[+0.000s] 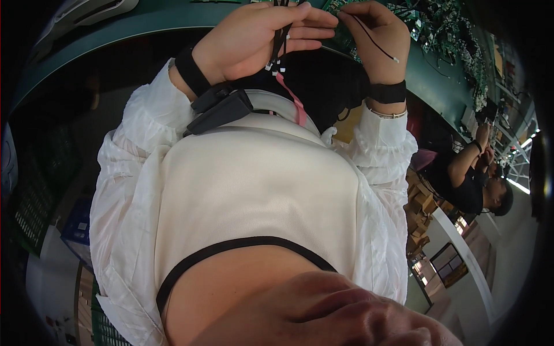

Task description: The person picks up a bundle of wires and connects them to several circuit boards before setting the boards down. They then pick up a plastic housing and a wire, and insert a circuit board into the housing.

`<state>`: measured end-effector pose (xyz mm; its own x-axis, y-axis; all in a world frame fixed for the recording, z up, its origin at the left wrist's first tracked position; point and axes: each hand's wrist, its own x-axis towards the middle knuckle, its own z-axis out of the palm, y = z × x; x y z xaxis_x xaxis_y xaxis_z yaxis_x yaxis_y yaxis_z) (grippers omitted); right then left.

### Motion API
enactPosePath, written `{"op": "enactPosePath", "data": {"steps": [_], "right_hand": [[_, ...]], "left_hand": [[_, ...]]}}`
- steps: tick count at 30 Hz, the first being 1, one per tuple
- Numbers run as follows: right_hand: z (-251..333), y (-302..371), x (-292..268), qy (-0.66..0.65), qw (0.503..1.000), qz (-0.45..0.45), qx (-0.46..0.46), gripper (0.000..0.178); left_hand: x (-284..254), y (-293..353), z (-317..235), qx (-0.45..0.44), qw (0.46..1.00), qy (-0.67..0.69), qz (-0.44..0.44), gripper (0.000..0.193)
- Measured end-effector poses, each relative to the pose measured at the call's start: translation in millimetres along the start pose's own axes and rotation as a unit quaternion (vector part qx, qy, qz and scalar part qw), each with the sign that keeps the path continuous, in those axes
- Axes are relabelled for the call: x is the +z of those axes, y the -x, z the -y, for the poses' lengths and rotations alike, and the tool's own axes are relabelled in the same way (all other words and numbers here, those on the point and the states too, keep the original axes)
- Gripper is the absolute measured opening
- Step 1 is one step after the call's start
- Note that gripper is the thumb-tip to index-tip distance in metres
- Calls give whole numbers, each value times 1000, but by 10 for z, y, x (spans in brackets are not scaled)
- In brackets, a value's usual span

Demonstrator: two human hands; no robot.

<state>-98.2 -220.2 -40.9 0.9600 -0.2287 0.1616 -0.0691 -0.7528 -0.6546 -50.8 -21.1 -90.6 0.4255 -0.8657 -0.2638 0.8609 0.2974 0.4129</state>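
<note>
Green worktop (pixel 167 17), far side; circuit boards (pixel 453 34) heaped at right. Left hand (pixel 251 43) clamped on cable bundle (pixel 277 49), right hand (pixel 384 43) pinching single cable (pixel 375 42). Farther right: co-worker (pixel 464 181), cardboard boxes (pixel 421 205).

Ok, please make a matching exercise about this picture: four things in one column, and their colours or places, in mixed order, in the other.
1. cable bundle
2. single cable
3. circuit boards
4. ribbon

A. pink
B. in the left hand
C. on the green bench
D. in the right hand

Pairs: 1-B, 2-D, 3-C, 4-A
</note>
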Motion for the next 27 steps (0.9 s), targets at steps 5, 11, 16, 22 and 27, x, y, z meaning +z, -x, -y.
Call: {"op": "enactPosePath", "data": {"steps": [5,11,16,22,27], "right_hand": [[128,-12,21,39,998,1,-43,6],[-28,-93,16,159,965,-6,-208,7],[167,-222,-83,121,980,78,-139,7],[-45,-571,-141,96,972,211,-22,7],[-38,-590,-127,117,970,211,-7,10]], "left_hand": [[-26,8,-8,-1,1000,10,-2,46],[-29,-12,-14,-8,1000,14,-2,45],[-24,7,-22,-5,1000,10,-12,46],[-20,4,-21,3,1000,1,7,47],[-54,-16,11,11,1000,-9,13,47]]}}
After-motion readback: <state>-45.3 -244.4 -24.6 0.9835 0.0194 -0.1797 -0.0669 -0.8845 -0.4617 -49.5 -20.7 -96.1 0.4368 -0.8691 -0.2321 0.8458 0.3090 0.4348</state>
